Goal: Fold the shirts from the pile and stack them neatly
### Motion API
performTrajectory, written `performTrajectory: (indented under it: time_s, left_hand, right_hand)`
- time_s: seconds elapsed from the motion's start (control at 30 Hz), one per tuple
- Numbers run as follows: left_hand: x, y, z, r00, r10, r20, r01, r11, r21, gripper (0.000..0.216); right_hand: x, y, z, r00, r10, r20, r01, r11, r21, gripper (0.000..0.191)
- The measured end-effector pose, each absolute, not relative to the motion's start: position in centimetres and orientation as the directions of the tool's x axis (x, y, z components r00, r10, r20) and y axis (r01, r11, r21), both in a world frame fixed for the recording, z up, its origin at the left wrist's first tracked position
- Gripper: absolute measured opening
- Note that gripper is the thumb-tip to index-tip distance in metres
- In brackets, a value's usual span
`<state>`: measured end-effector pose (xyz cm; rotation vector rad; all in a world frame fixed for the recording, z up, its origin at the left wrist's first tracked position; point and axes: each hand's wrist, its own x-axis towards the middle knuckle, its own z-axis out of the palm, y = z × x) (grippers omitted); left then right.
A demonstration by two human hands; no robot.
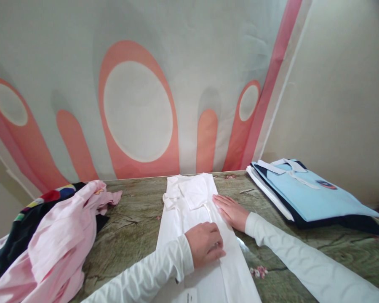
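Observation:
A white collared shirt (pixel 189 198) lies folded into a long narrow strip down the middle of the table, collar at the far end. My left hand (pixel 206 244) rests on the shirt's middle with the fingers curled and pressed down on the cloth. My right hand (pixel 230 210) lies flat and open on the shirt's right edge, fingers stretched toward the collar. Both arms wear white long sleeves.
A heap of unfolded clothes, pink (pixel 57 240) over dark and multicoloured pieces, sits at the left. A stack of folded shirts topped by a light blue one (pixel 309 191) lies at the right. The table (pixel 132 223) has a green marbled cover and stands against a patterned wall.

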<state>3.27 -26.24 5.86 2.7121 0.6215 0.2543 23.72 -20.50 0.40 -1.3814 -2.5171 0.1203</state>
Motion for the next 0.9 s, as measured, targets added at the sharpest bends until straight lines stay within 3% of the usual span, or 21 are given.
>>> performTrajectory:
  time_s: [0.17,0.33,0.57,0.9]
  left_hand:
    - [3.0,-25.9,5.9,0.902,0.416,0.118,0.343,-0.854,0.391,0.023]
    - [2.0,-24.0,5.1,0.813,0.543,0.211,0.496,-0.835,0.239,0.031]
    - [1.4,-22.6,2.6,0.824,0.543,0.159,0.528,-0.839,0.128,0.038]
    - [1.3,-22.9,3.3,0.836,0.535,0.126,0.517,-0.843,0.146,0.044]
  right_hand:
    - [23.8,-20.4,0.3,-0.512,0.836,0.198,0.812,0.546,-0.206,0.048]
    - [23.8,-20.7,0.5,-0.524,0.825,0.212,0.796,0.563,-0.224,0.047]
    - [23.4,-18.4,0.8,-0.533,0.829,0.171,0.804,0.559,-0.203,0.048]
    - [22.4,-7.2,-0.5,-0.252,0.959,0.126,0.948,0.271,-0.164,0.046]
